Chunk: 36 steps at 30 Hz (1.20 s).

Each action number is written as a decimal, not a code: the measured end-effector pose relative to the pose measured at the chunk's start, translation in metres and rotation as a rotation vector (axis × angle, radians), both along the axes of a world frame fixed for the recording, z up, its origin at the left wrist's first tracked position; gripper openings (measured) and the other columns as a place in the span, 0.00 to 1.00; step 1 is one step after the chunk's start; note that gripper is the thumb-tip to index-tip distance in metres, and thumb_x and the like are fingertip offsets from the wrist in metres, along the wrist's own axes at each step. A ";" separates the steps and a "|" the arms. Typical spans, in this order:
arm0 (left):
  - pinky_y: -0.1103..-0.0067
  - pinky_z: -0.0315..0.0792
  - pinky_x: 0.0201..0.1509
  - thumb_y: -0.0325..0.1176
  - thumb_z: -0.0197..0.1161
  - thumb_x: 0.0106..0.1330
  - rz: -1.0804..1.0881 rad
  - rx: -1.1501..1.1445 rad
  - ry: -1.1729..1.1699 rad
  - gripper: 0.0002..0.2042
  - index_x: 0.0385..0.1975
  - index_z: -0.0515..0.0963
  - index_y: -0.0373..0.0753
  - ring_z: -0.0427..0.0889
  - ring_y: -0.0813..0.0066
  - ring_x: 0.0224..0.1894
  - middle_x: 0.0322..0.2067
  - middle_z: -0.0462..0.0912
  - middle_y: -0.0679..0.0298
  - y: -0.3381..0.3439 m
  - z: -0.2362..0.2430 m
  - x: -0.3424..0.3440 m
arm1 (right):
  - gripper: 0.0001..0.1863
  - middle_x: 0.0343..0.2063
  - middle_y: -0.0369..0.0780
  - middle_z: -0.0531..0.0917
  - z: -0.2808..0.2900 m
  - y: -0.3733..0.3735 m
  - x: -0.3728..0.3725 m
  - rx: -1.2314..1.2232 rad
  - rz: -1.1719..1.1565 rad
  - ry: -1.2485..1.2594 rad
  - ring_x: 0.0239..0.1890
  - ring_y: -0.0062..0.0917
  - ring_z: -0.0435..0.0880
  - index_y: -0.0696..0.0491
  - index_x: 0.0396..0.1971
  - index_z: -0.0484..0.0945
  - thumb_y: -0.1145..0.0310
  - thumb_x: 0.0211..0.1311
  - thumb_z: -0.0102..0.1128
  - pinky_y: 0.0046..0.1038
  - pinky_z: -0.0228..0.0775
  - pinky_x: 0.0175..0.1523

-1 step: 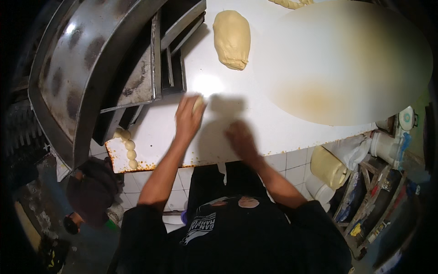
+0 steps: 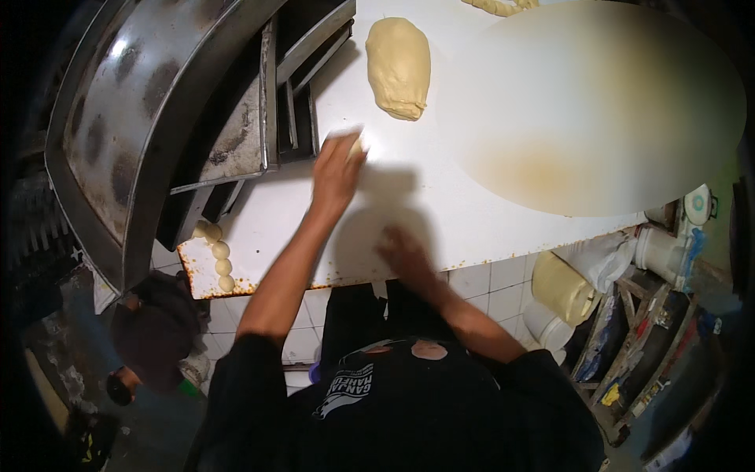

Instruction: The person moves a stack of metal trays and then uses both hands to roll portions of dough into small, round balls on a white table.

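My left hand (image 2: 336,175) is over the white tabletop (image 2: 330,236), its fingers curled around a small piece of pale dough (image 2: 356,148) that shows at the thumb side. To its right and nearer the table's front edge is my right hand (image 2: 404,253). Motion smears its fingers, and no dough shows in it. Beyond both hands lies a large smooth lump of yellowish dough (image 2: 399,67). Several small dough balls (image 2: 221,250) sit in a row at the table's near left corner, close to the rusty edge.
Stacked metal trays (image 2: 228,145) crowd the table's left side. A dough strip (image 2: 501,7) lies at the far edge; a blurred oval covers the right part. A person in dark clothes (image 2: 155,334) is below left. A yellowish jerrycan (image 2: 563,288) and wooden rack (image 2: 629,354) stand at right.
My left hand has moved farther from me and slightly right with the dough piece. My right hand has drawn nearer to me and a little left.
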<state>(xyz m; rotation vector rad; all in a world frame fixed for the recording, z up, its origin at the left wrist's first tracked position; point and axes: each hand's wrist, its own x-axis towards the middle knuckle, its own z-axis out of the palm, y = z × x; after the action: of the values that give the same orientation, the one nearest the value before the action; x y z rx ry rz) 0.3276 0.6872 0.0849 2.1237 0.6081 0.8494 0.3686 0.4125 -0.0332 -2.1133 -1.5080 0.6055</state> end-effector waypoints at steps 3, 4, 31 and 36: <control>0.66 0.79 0.50 0.31 0.65 0.72 0.015 0.267 0.080 0.13 0.51 0.81 0.29 0.84 0.52 0.47 0.45 0.85 0.50 0.046 -0.033 0.069 | 0.17 0.57 0.50 0.79 0.105 0.025 -0.039 -0.081 0.095 0.107 0.74 0.49 0.67 0.55 0.47 0.79 0.61 0.66 0.71 0.47 0.63 0.76; 0.66 0.79 0.51 0.32 0.65 0.72 -0.045 0.326 0.182 0.12 0.49 0.81 0.30 0.84 0.52 0.47 0.44 0.85 0.51 0.036 -0.040 0.061 | 0.17 0.58 0.46 0.79 0.097 0.012 -0.040 -0.138 -0.002 0.257 0.76 0.44 0.66 0.49 0.47 0.83 0.59 0.62 0.72 0.43 0.67 0.75; 0.59 0.70 0.52 0.31 0.65 0.67 -0.129 0.012 0.376 0.04 0.33 0.80 0.39 0.78 0.54 0.46 0.38 0.79 0.55 -0.090 -0.066 -0.221 | 0.13 0.33 0.44 0.79 0.055 0.059 0.010 -0.007 0.414 -0.071 0.42 0.40 0.79 0.54 0.31 0.80 0.61 0.59 0.74 0.44 0.67 0.47; 0.57 0.71 0.52 0.36 0.72 0.64 0.311 0.199 0.479 0.11 0.39 0.81 0.38 0.78 0.49 0.50 0.44 0.80 0.52 -0.118 -0.082 -0.148 | 0.12 0.36 0.44 0.78 0.051 0.123 -0.007 0.227 0.059 -0.232 0.37 0.40 0.75 0.52 0.30 0.80 0.62 0.57 0.74 0.42 0.65 0.44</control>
<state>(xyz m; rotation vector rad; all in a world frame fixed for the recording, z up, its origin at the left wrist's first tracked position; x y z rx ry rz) 0.1800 0.5694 0.0034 2.4745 1.1667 0.5745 0.3614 0.5352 0.0180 -2.0228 -1.6798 0.2008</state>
